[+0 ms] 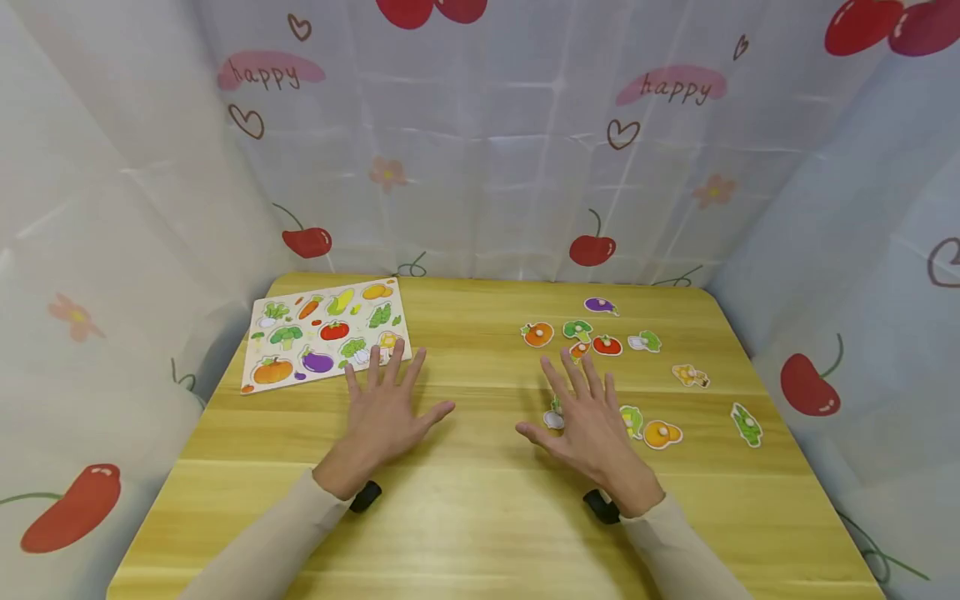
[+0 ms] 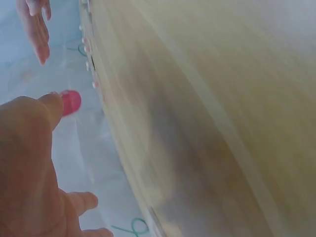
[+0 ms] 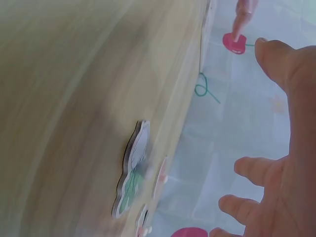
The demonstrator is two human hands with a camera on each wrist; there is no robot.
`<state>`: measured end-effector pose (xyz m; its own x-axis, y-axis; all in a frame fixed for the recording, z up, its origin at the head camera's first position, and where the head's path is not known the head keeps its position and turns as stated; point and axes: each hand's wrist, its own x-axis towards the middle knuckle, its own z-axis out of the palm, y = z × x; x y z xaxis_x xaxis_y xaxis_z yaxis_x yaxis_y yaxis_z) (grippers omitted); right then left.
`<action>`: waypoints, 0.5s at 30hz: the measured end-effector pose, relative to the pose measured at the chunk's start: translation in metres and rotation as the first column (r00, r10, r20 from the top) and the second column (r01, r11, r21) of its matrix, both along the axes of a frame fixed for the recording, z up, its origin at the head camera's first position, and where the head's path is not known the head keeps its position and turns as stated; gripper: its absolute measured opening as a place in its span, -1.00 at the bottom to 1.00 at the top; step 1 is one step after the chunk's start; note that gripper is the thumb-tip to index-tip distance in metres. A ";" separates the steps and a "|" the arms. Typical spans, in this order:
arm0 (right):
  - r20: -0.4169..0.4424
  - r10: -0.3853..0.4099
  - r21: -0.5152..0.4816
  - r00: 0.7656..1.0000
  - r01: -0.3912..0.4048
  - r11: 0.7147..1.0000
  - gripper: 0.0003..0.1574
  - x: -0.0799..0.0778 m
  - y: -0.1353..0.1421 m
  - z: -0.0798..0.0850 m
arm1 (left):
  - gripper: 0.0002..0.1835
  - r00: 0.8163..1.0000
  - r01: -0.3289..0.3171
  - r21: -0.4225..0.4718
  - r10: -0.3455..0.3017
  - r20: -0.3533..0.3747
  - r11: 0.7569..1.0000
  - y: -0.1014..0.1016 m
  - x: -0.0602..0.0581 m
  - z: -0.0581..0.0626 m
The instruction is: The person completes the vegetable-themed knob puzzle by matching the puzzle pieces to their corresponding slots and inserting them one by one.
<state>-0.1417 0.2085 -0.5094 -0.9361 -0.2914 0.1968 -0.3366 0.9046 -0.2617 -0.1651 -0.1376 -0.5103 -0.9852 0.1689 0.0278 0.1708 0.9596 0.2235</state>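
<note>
Both hands hover over the table with fingers spread and hold nothing. The left hand (image 1: 384, 417) is just in front of a vegetable puzzle board (image 1: 285, 337), its fingertips overlapping the board's near right corner in the head view. Over the loose knobbed puzzle pieces is the right hand (image 1: 596, 425), partly hiding a white-and-green piece (image 1: 553, 418) and a leafy green piece (image 1: 632, 421). Beyond its fingertips lie a carrot piece (image 1: 579, 351), a tomato piece (image 1: 607, 345), a broccoli piece (image 1: 577, 330) and a pumpkin piece (image 1: 538, 335). In the right wrist view, the white-and-green piece (image 3: 133, 168) lies below the hand.
Farther out lie an eggplant piece (image 1: 600, 306), a green-and-white piece (image 1: 645, 341), a yellowish mushroom-like piece (image 1: 690, 376), an orange gourd-shaped piece (image 1: 662, 434) and a green pod piece (image 1: 746, 425). Cherry-print curtains (image 1: 480, 167) enclose the wooden table (image 1: 480, 517) at the back and sides.
</note>
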 end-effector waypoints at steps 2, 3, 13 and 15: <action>-0.002 0.007 0.008 1.000 -0.007 1.000 0.40 -0.001 -0.002 -0.001 | 0.17 1.000 -0.010 0.011 0.010 0.010 1.000 -0.006 -0.001 -0.002; -0.002 0.010 0.012 1.000 -0.010 1.000 0.39 -0.001 -0.003 -0.002 | 0.17 1.000 -0.014 0.015 0.014 0.012 1.000 -0.010 -0.002 -0.004; -0.005 0.057 -0.005 0.998 -0.057 0.998 0.30 -0.006 -0.022 0.000 | 0.11 0.996 -0.066 0.018 0.065 0.063 0.998 -0.046 -0.012 -0.011; -0.003 0.075 -0.012 0.997 -0.075 0.997 0.27 -0.008 -0.027 0.000 | 0.08 0.993 -0.078 0.008 0.077 0.087 0.997 -0.053 -0.013 -0.012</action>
<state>-0.1492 0.1814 -0.5093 -0.9113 -0.3585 0.2026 -0.4040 0.8735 -0.2715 -0.1777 -0.1902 -0.5224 -0.9941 0.0924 -0.0569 0.0758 0.9666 0.2450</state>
